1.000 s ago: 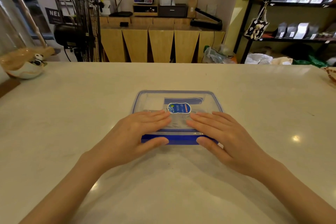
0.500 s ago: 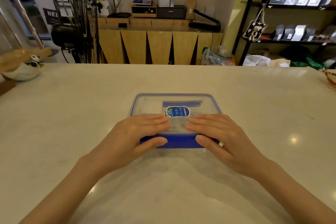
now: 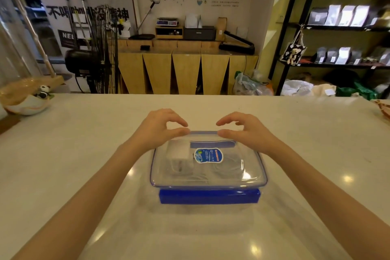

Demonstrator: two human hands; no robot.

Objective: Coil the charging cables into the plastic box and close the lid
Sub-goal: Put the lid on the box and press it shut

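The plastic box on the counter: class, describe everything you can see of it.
The plastic box is clear and rectangular with rounded corners. Its clear lid is on, bearing an oval blue sticker. A blue latch hangs down the near side. Pale coiled cables show inside. It sits flat on the white counter; both thumbs seem to meet its far edge.

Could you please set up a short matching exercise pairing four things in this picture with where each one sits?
Things:
1. blue latch flap
2. oval sticker
3. panda figurine
4. left hand

Places:
A. far left edge of the counter
B. near side of the box
C. far left corner of the lid
D. middle of the clear lid

Pairs: 1-B, 2-D, 3-A, 4-C
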